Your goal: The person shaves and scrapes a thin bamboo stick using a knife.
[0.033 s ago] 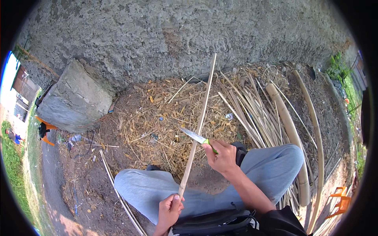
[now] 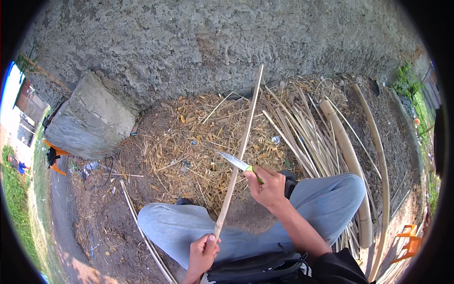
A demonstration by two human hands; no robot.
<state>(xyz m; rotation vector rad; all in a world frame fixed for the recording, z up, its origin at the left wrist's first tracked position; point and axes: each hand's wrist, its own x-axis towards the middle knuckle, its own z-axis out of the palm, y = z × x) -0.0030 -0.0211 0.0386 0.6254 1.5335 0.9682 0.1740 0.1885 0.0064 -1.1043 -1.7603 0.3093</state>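
Pinched at its near end by my left hand point(image 2: 202, 253), a long thin bamboo strip point(image 2: 249, 122) slants up and away, its far tip in front of the grey wall. My right hand point(image 2: 267, 188) grips the green handle of a knife point(image 2: 235, 161). The knife's bright blade lies across the strip about midway along, its tip pointing to the far left. My right fingers wrap round the handle and hide much of it. The strip passes between my bent knees, above the ground.
Many split bamboo strips point(image 2: 309, 137) lie fanned out on the right, beside a thick bamboo piece point(image 2: 348, 163) and a long pole point(image 2: 378, 156). Dry shavings and leaves point(image 2: 189, 142) litter the ground. A concrete block point(image 2: 92, 118) stands left, against the rough wall point(image 2: 213, 42). An orange chair point(image 2: 410, 244) is at far right.
The strip's far end has swung slightly to the right. The knife has shifted a little, its blade still across the strip; both hands stay nearly in place.
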